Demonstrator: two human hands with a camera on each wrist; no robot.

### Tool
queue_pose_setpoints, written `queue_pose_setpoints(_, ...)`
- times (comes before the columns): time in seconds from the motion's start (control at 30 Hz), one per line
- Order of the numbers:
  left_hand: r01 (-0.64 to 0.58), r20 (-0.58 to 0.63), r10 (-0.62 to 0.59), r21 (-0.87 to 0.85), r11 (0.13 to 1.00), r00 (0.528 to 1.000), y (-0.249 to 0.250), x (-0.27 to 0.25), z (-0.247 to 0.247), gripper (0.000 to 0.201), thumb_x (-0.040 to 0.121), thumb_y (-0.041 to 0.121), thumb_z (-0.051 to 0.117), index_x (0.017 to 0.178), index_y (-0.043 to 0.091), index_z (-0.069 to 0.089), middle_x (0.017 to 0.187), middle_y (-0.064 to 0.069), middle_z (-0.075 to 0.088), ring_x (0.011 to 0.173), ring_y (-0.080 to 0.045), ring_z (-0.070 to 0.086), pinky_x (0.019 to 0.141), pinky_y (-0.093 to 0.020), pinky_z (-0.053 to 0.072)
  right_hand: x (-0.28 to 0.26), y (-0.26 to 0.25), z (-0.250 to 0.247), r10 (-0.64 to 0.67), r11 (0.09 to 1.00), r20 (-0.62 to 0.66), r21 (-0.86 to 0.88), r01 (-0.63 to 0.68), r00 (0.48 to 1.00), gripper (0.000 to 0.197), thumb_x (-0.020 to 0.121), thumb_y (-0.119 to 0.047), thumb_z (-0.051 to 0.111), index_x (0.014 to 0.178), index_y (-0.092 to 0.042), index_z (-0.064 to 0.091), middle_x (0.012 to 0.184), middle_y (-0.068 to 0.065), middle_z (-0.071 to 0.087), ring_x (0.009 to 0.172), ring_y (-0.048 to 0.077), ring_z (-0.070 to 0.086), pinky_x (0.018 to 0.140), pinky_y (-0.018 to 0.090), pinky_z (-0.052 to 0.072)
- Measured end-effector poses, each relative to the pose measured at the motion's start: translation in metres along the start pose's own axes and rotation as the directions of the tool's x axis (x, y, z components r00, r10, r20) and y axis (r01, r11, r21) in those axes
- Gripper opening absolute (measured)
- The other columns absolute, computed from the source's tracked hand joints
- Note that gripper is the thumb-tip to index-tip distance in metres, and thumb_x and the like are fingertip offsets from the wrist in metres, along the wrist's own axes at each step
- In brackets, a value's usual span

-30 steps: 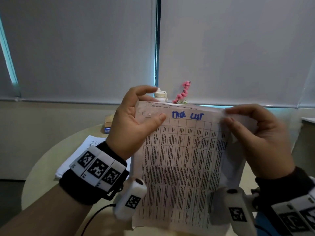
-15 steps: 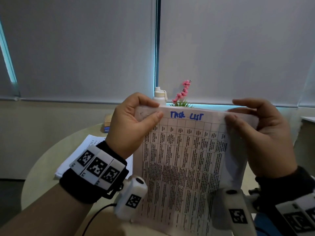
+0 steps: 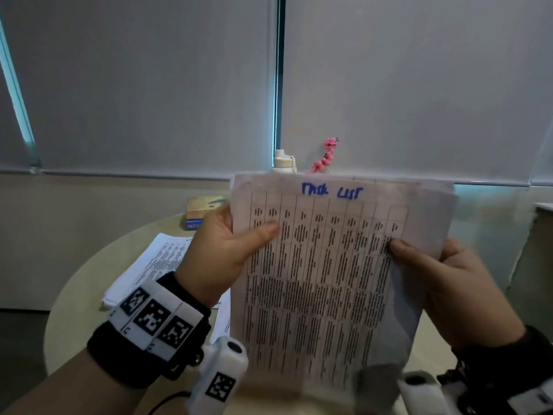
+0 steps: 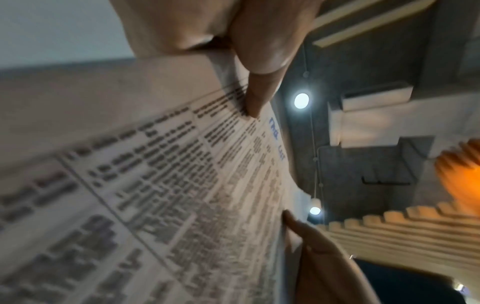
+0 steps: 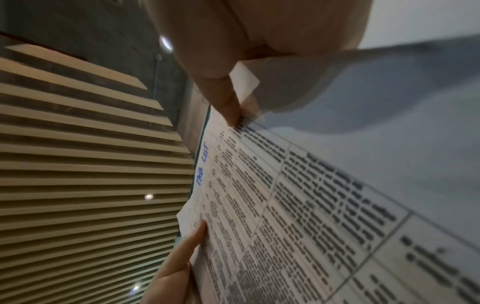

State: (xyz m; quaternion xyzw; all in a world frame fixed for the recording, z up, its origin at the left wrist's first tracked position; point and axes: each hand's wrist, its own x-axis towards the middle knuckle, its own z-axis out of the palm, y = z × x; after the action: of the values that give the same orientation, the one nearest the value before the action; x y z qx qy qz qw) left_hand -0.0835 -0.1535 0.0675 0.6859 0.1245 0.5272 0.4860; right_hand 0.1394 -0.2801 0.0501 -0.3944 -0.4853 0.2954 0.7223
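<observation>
A printed sheet (image 3: 326, 271) with a table of text and a blue handwritten heading is held upright in front of me, with more paper behind it. My left hand (image 3: 221, 250) grips its left edge, thumb laid over the printed face. My right hand (image 3: 443, 280) grips the right edge the same way, thumb on the front and fingers hidden behind. In the left wrist view the left thumb (image 4: 259, 86) presses on the sheet (image 4: 182, 195). In the right wrist view the right thumb (image 5: 223, 98) pinches the sheet (image 5: 298, 205) near its top.
A round pale table (image 3: 80, 283) lies below, with a stack of printed papers (image 3: 149, 265) at the left. A small box (image 3: 203, 211) sits at the table's far side. Behind the sheet stand a white bottle (image 3: 282, 161) and pink flowers (image 3: 324, 157). Grey roller blinds (image 3: 149, 85) cover the windows.
Both hands have slid down from the sheet's top corners to its side edges. The sheet now stands higher and squarer, hiding most of the bottle and flowers.
</observation>
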Motion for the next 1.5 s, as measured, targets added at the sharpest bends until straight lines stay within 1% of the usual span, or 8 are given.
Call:
queue_pose_setpoints(0.13,-0.042,0.011,0.043,-0.066,0.997,0.999,0.01,-0.001,-0.002,0.029,0.079,0.012,0.066,0.106,0.004,0.065,0.103,-0.014,0.073,0.096,-0.03,0.07,0.08,-0.039,0.058,-0.002,-0.016,0.006,-0.058,0.998,0.023,0.026,0.057,0.998,0.023,0.073,-0.009,0.058,0.091,-0.002,0.07,0.095,0.016,0.073,0.086,0.027,0.071,0.068,0.029,0.057)
queue_pose_setpoints(0.37,0.095,-0.013,-0.094,0.035,0.995,0.995,-0.005,-0.022,0.003,0.031,0.073,0.017,0.064,0.103,0.01,0.067,0.1,-0.003,0.075,0.095,-0.018,0.071,0.085,-0.034,0.057,-0.018,0.022,0.004,0.063,0.994,-0.047,-0.088,-0.067,0.997,0.074,0.033,-0.051,0.089,0.095,-0.014,0.074,0.098,0.011,0.073,0.09,0.027,0.071,0.068,0.028,0.057)
queue_pose_setpoints(0.77,0.081,-0.028,-0.081,0.019,0.997,0.996,-0.004,-0.026,0.005,0.053,0.073,0.014,0.066,0.123,0.017,0.05,0.105,-0.003,0.072,0.097,-0.019,0.07,0.085,-0.04,0.057,-0.026,0.024,0.002,0.142,0.987,-0.017,-0.068,-0.142,0.99,0.077,0.026,-0.049,0.091,0.093,-0.014,0.073,0.099,0.014,0.073,0.089,0.03,0.071,0.066,0.03,0.057)
queue_pose_setpoints(0.9,-0.132,0.033,0.133,-0.025,0.991,0.991,0.019,-0.005,0.0,0.066,0.081,0.008,0.065,0.129,0.039,0.032,0.101,-0.008,0.071,0.091,-0.025,0.071,0.076,-0.036,0.058,-0.019,0.008,0.005,-0.02,0.998,-0.034,-0.066,0.018,0.999,0.062,0.047,-0.034,0.088,0.101,-0.015,0.066,0.103,0.013,0.071,0.091,0.029,0.07,0.067,0.03,0.057)
queue_pose_setpoints(1.0,-0.2,0.042,0.2,0.0,0.98,0.979,0.03,0.009,-0.002,0.056,0.075,0.011,0.07,0.12,0.033,0.044,0.105,-0.007,0.069,0.088,-0.023,0.071,0.07,-0.035,0.058,-0.007,-0.016,0.012,-0.259,0.96,-0.07,-0.124,0.249,0.963,0.05,0.067,-0.012,0.066,0.111,-0.03,0.051,0.095,0.002,0.071,0.083,0.017,0.07,0.067,0.024,0.057)
queue_pose_setpoints(1.1,-0.202,0.039,0.202,-0.023,0.979,0.979,0.029,0.015,0.003,0.028,0.077,0.008,0.068,0.1,0.019,0.057,0.099,-0.005,0.071,0.086,-0.022,0.07,0.068,-0.032,0.057,0.003,-0.035,0.013,-0.411,0.883,0.013,-0.243,0.402,0.911,0.044,0.075,-0.017,0.064,0.112,-0.038,0.052,0.09,0.0,0.069,0.081,0.015,0.068,0.072,0.027,0.057)
queue_pose_setpoints(1.23,-0.201,-0.022,0.2,-0.042,0.979,0.98,0.023,0.017,0.008,0.014,0.079,0.005,0.065,0.085,0.016,0.061,0.093,-0.013,0.07,0.078,-0.021,0.071,0.064,-0.029,0.057,0.013,-0.037,0.012,-0.422,0.849,0.032,-0.338,0.407,0.906,0.019,0.081,-0.017,0.064,0.093,-0.032,0.064,0.096,-0.006,0.065,0.085,0.012,0.061,0.074,0.027,0.053)
queue_pose_setpoints(1.5,-0.241,-0.068,0.242,0.019,0.97,0.968,0.025,0.017,0.012,0.006,0.078,0.015,0.061,0.082,0.014,0.057,0.073,0.006,0.07,0.069,-0.009,0.068,0.061,-0.021,0.054,0.018,-0.032,0.011,-0.429,0.853,-0.026,-0.342,0.395,0.903,0.027,0.088,-0.003,0.057,0.081,-0.028,0.066,0.082,-0.01,0.064,0.076,0.006,0.058,0.066,0.017,0.049)
